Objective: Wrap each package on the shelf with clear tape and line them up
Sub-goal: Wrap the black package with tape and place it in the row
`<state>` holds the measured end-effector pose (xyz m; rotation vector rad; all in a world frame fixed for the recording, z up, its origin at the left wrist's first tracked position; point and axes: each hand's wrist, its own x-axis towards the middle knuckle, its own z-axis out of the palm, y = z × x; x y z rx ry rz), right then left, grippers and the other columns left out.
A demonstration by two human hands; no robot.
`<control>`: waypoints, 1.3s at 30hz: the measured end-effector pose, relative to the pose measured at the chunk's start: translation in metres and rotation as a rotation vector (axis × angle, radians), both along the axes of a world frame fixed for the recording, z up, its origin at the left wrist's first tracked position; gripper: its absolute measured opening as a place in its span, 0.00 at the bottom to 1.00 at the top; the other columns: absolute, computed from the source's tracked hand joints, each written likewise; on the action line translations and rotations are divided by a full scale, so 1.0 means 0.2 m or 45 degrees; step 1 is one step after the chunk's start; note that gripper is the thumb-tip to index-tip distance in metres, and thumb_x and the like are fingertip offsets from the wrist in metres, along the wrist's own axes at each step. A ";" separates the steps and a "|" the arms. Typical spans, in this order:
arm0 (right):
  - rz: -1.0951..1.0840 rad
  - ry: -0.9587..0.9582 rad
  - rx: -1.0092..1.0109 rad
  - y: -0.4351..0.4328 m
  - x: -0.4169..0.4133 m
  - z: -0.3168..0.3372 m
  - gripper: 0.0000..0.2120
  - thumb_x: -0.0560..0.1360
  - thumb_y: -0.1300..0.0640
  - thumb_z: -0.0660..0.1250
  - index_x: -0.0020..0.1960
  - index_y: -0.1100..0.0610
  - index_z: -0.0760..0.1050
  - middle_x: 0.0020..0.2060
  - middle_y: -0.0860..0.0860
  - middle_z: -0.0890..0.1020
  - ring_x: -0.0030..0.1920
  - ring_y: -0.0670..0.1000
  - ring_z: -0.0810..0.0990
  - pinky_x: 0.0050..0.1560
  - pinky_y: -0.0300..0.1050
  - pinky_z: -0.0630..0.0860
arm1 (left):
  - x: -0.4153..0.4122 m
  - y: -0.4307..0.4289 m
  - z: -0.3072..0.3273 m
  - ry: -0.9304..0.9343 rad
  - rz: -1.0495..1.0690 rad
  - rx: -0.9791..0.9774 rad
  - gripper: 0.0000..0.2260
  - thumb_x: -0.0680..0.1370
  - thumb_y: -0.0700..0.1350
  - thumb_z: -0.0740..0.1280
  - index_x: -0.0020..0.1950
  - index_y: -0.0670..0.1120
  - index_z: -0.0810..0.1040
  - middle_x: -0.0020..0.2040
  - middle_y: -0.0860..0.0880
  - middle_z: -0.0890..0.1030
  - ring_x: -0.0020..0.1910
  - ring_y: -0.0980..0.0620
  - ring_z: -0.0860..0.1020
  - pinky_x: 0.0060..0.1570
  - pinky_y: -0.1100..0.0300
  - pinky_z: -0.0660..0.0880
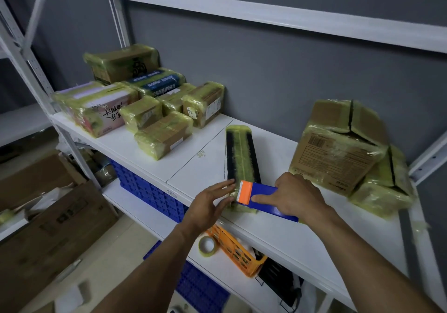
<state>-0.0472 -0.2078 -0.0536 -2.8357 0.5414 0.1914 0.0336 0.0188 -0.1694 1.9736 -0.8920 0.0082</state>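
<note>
Packages spread over white shelf (210,167), all under yellowish clear tape. Large brown carton (338,153) at right end, tilted over smaller wrapped boxes. Cluster of wrapped packages (145,104) at left end, close together. Long black package (242,157) lies alone mid-shelf, near end at front edge. Blue tape dispenser (266,197), orange head on that near end. Right hand (295,196) grips dispenser, index finger along its side. Left hand (208,206) flat, fingers straight, touching package's near left side. Tape roll (207,245) on lower shelf beside orange basket (238,249).

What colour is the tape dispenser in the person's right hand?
Blue, with an orange cutter end; the head view shows it.
</note>
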 end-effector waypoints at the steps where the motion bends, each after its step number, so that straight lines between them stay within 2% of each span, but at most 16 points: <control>1: 0.002 -0.004 0.003 0.00 0.00 0.00 0.34 0.60 0.20 0.71 0.44 0.49 0.70 0.37 0.45 0.78 0.36 0.47 0.80 0.32 0.42 0.76 | 0.01 0.00 0.01 -0.032 0.011 0.023 0.20 0.81 0.54 0.66 0.73 0.53 0.76 0.73 0.59 0.73 0.72 0.58 0.71 0.66 0.51 0.76; 5: 0.010 -0.028 0.020 -0.01 -0.02 0.00 0.32 0.61 0.21 0.71 0.43 0.49 0.71 0.36 0.44 0.77 0.34 0.45 0.79 0.29 0.40 0.70 | 0.03 0.01 0.03 -0.155 0.046 0.115 0.19 0.80 0.55 0.68 0.70 0.52 0.78 0.70 0.59 0.76 0.68 0.58 0.75 0.63 0.52 0.78; 10: 0.020 -0.042 0.081 -0.02 -0.05 0.03 0.30 0.63 0.23 0.73 0.42 0.49 0.73 0.35 0.45 0.78 0.35 0.45 0.80 0.29 0.39 0.69 | 0.03 0.01 0.01 -0.223 0.091 0.148 0.17 0.81 0.49 0.69 0.70 0.54 0.78 0.70 0.60 0.77 0.66 0.58 0.77 0.64 0.55 0.78; 14: 0.016 -0.014 0.085 -0.08 -0.09 0.07 0.30 0.62 0.23 0.74 0.41 0.49 0.72 0.36 0.44 0.78 0.35 0.45 0.80 0.30 0.38 0.71 | 0.03 0.01 0.02 -0.241 0.102 0.159 0.16 0.81 0.48 0.69 0.69 0.54 0.79 0.69 0.61 0.76 0.65 0.60 0.78 0.63 0.58 0.77; 19: -0.003 -0.001 0.048 -0.12 -0.10 0.08 0.32 0.61 0.23 0.74 0.41 0.51 0.73 0.36 0.46 0.79 0.35 0.46 0.80 0.31 0.39 0.72 | 0.02 -0.02 0.04 -0.247 0.015 0.225 0.16 0.83 0.46 0.66 0.72 0.52 0.77 0.70 0.55 0.77 0.65 0.55 0.77 0.63 0.54 0.78; 22: -0.015 0.001 0.045 -0.12 -0.09 0.06 0.33 0.61 0.23 0.73 0.41 0.51 0.72 0.37 0.47 0.78 0.36 0.47 0.80 0.32 0.41 0.72 | 0.02 -0.02 0.05 -0.325 -0.026 0.375 0.23 0.85 0.45 0.62 0.79 0.57 0.65 0.70 0.51 0.74 0.64 0.51 0.74 0.56 0.55 0.79; 23: -0.015 0.002 0.036 -0.11 -0.09 0.06 0.33 0.61 0.23 0.73 0.41 0.51 0.71 0.37 0.47 0.78 0.36 0.47 0.80 0.32 0.41 0.72 | 0.02 -0.02 0.06 -0.366 -0.020 0.417 0.24 0.84 0.45 0.63 0.79 0.57 0.64 0.70 0.51 0.73 0.65 0.50 0.72 0.53 0.55 0.79; 26: -0.005 0.025 0.015 -0.11 -0.07 0.07 0.32 0.62 0.23 0.73 0.41 0.51 0.71 0.37 0.47 0.77 0.36 0.47 0.79 0.33 0.42 0.72 | 0.01 -0.02 0.08 -0.439 0.011 0.437 0.20 0.83 0.48 0.64 0.75 0.58 0.71 0.69 0.52 0.74 0.66 0.50 0.69 0.49 0.60 0.75; 29: -0.001 0.035 0.039 -0.11 -0.07 0.06 0.32 0.62 0.23 0.73 0.42 0.51 0.71 0.37 0.46 0.77 0.37 0.47 0.79 0.34 0.42 0.73 | 0.00 -0.04 0.12 -0.397 0.037 0.403 0.18 0.82 0.55 0.66 0.72 0.56 0.76 0.67 0.54 0.75 0.66 0.52 0.70 0.53 0.59 0.74; 32: 0.001 0.028 0.055 -0.11 -0.09 0.05 0.32 0.62 0.23 0.73 0.42 0.51 0.71 0.38 0.46 0.77 0.37 0.47 0.80 0.35 0.41 0.75 | 0.01 -0.08 0.14 -0.389 0.031 0.372 0.15 0.80 0.49 0.70 0.67 0.51 0.81 0.68 0.51 0.78 0.69 0.50 0.72 0.59 0.55 0.77; 34: -0.008 0.007 0.059 -0.11 -0.09 0.05 0.32 0.62 0.23 0.73 0.41 0.52 0.71 0.36 0.47 0.78 0.36 0.47 0.80 0.33 0.40 0.72 | 0.00 -0.09 0.14 -0.388 -0.015 0.379 0.15 0.81 0.45 0.69 0.68 0.48 0.80 0.68 0.50 0.79 0.70 0.50 0.74 0.63 0.54 0.76; 39: 0.001 -0.032 0.135 -0.11 -0.12 0.03 0.29 0.64 0.25 0.74 0.40 0.50 0.72 0.35 0.45 0.79 0.35 0.46 0.81 0.32 0.38 0.71 | 0.01 -0.07 0.14 -0.444 -0.063 0.411 0.15 0.82 0.40 0.68 0.69 0.45 0.80 0.68 0.47 0.80 0.70 0.47 0.75 0.64 0.55 0.75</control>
